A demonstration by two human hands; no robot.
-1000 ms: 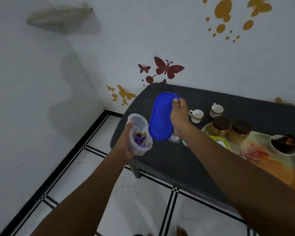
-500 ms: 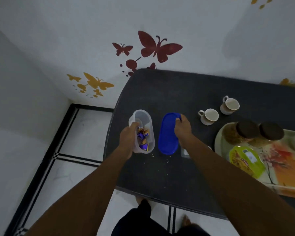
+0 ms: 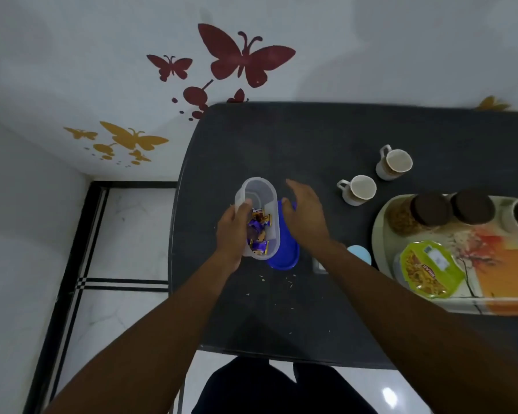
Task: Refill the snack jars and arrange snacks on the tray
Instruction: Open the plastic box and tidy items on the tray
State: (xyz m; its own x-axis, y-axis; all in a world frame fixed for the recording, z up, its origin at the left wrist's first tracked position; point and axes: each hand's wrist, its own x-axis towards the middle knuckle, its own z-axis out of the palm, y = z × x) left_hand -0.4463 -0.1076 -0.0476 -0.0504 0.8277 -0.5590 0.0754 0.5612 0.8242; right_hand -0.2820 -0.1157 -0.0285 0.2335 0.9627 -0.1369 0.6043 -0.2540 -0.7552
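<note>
My left hand (image 3: 233, 234) grips a clear oval snack jar (image 3: 259, 192) holding several purple and gold wrapped sweets (image 3: 259, 231), above the left part of the black table (image 3: 281, 138). Its blue lid (image 3: 287, 255) lies flat on the table, partly under the jar and my right hand. My right hand (image 3: 304, 213) hovers just right of the jar with fingers spread and holds nothing. A patterned tray (image 3: 506, 264) at the right carries two brown-lidded jars (image 3: 428, 209), a dark bowl and a green packet of yellow snacks (image 3: 428, 271).
Two cream cups (image 3: 359, 189) stand between the jar and the tray. A pale blue round lid (image 3: 360, 255) and a small clear thing lie by my right forearm. Crumbs dot the table near its front edge. The table's left edge drops to a tiled floor.
My right hand laid the blue lid flat on the table, then let go and opened. My left hand brought the jar over the lid's left edge.
</note>
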